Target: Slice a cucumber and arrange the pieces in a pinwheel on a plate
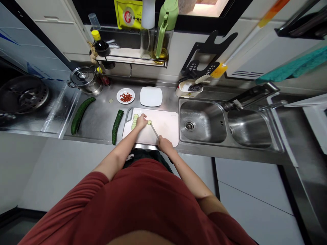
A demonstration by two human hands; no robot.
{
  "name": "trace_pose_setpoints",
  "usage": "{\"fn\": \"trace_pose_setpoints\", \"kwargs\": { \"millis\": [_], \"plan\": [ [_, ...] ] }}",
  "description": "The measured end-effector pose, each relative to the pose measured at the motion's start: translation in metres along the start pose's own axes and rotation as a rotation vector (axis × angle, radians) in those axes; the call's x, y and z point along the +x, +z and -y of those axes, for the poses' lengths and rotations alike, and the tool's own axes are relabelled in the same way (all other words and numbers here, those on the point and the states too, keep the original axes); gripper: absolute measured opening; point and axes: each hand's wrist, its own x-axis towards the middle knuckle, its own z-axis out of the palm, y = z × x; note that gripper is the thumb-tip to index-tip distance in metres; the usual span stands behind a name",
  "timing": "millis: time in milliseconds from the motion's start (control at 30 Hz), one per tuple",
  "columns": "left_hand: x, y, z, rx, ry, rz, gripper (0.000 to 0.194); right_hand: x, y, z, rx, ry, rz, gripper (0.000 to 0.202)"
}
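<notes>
On a white cutting board, my left hand rests beside a row of pale green cucumber slices. Its fingers are slightly apart and nothing shows between them. A single round slice lies just right of its fingertips, at the tip of a knife. My right hand is closed round the handle of that knife, near the board's front edge; the blade points up and left. One cucumber lies left of the board, and a longer one farther left.
Behind the board are a plate of red pieces and a white square plate. A lidded pot stands at the back left. The double sink is on the right, with a utensil holder behind it. Bottles line a shelf above.
</notes>
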Motion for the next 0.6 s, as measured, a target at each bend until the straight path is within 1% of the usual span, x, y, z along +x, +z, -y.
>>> {"fn": "trace_pose_setpoints", "kwargs": {
  "millis": [267, 467, 600],
  "plan": [
    [0.001, 0.001, 0.001, -0.001, -0.013, 0.003, 0.028, 0.007, -0.006, 0.004, -0.002, -0.026, -0.023, 0.030],
    [-0.001, -0.001, -0.001, 0.001, -0.007, 0.010, 0.029, 0.012, -0.015, 0.009, -0.005, -0.017, 0.007, 0.030],
    [-0.002, -0.002, -0.002, 0.007, -0.007, 0.009, 0.029, 0.011, -0.017, 0.011, -0.003, -0.033, 0.002, 0.031]
  ]
}}
